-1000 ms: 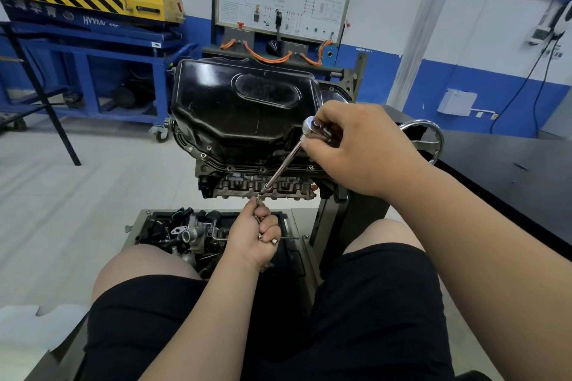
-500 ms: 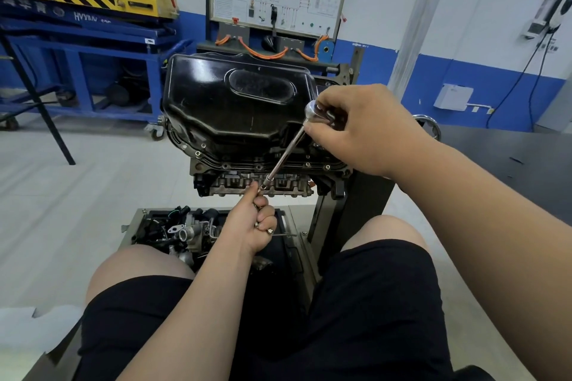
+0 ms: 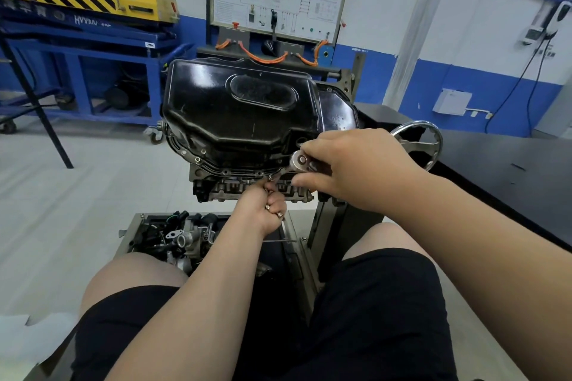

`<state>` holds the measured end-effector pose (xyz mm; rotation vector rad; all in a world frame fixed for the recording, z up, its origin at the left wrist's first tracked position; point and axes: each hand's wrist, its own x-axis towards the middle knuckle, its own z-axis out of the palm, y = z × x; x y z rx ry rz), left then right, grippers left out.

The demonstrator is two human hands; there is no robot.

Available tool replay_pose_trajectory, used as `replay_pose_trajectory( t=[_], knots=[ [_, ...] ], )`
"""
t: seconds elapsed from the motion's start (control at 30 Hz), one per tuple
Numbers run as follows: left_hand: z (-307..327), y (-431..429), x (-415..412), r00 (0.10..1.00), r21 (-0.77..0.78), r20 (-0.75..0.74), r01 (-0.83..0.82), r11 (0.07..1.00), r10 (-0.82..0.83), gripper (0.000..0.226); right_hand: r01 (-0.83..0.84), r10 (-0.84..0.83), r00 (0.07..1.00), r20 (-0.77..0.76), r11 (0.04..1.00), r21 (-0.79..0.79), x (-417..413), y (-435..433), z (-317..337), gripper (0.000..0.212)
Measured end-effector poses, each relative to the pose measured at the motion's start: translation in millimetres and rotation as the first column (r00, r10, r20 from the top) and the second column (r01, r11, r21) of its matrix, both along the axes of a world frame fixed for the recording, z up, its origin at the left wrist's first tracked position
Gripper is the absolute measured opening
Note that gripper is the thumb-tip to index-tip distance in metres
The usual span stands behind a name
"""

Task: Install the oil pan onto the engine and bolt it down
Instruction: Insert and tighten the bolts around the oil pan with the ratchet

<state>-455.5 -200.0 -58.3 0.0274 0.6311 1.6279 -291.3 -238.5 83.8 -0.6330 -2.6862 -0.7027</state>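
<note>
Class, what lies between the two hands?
In the head view, the ratchet spans from the right hand gripping it to the left hand pinching its tip.

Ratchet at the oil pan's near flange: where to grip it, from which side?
Grip the handle just behind the round head of the ratchet, coming from the right, as the right hand does: the handle runs right, clear of the oil pan. The left hand pinches the socket end from below.

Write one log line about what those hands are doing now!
stage: bolting oil pan | right hand: grips ratchet | left hand: pinches ratchet tip at pan's near flange | pan: sits on engine
</note>
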Motion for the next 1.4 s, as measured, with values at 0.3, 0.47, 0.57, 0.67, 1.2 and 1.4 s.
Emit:
replay_pose_trajectory(
  t=[0.3,0.47,0.57,0.67,1.2,1.4],
  knots=[
    [1,12,-12,0.998,0.034,-0.037,0.045,0.998,-0.044,0.036,0.029,-0.032,0.999,0.041,0.997,0.075,3,1,-7,0.037],
    [-10,13,-16,0.998,0.014,0.004,0.055,0.998,-0.056,0.036,0.068,-0.075,0.994,0.077,0.994,0.087,-1,7,-11,0.033],
    [-10,14,-17,0.997,0.022,0.047,0.06,0.998,-0.061,0.034,0.065,-0.075,0.992,0.105,0.993,0.1,-5,7,-11,0.033],
    [-10,15,-17,0.994,0.031,0.101,0.049,0.998,-0.051,0.033,0.049,-0.065,0.989,0.13,0.991,0.126,-10,4,-10,0.032],
    [-8,18,-24,0.981,0.003,0.196,0.011,1.0,-0.012,0.032,-0.168,0.15,0.956,0.251,0.984,0.054,-44,1,14,0.027],
    [-8,21,-28,0.984,0.079,0.161,0.064,0.995,-0.076,0.059,0.182,-0.182,0.983,-0.004,0.979,0.091,-37,-2,4,0.055]
  ],
)
